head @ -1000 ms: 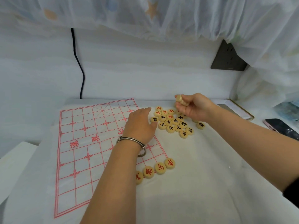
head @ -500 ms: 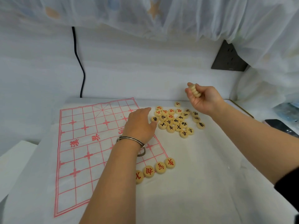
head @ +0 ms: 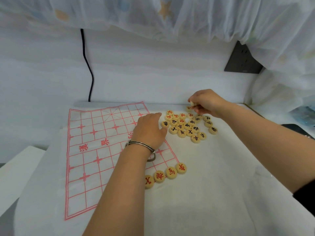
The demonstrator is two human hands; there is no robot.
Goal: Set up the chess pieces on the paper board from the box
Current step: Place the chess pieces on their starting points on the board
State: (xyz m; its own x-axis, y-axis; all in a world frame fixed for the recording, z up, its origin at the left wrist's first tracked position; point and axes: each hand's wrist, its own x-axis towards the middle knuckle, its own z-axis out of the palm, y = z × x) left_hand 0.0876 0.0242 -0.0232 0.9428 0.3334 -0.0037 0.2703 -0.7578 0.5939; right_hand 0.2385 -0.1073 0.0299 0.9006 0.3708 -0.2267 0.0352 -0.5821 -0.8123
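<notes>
Left hand (head: 150,130): lies palm down on the board's right edge, fingers loose and slightly apart, holding nothing; its fingertips point toward the pile.
Bracelet (head: 142,145): a metal ring round the left wrist.
Right hand (head: 207,102): sits over the far edge of the pile, fingers curled in and pinched on the held piece.
Held piece (head: 192,103): only a pale rim shows at the fingertips (whether more are tucked in the palm cannot be told), just above a red-marked disc.
Pile (head: 187,125): many round wooden discs with red or black characters face up, flat on the cloth just right of the board, most touching each other.
Row (head: 166,174): four red-marked discs side by side along the board's right edge near its close corner; the leftmost is partly hidden by the left forearm.
Board (head: 95,150): a paper sheet with a red grid, flat on the left part of the cloth.
Cloth (head: 221,184): white, covers the table.
Cable (head: 87,65): black, runs down the wall behind the board.
Socket (head: 243,60): a dark wall panel at the right, partly under the curtain (head: 170,14).
Phone (head: 295,128): dark, at the right edge, beyond the right forearm.
</notes>
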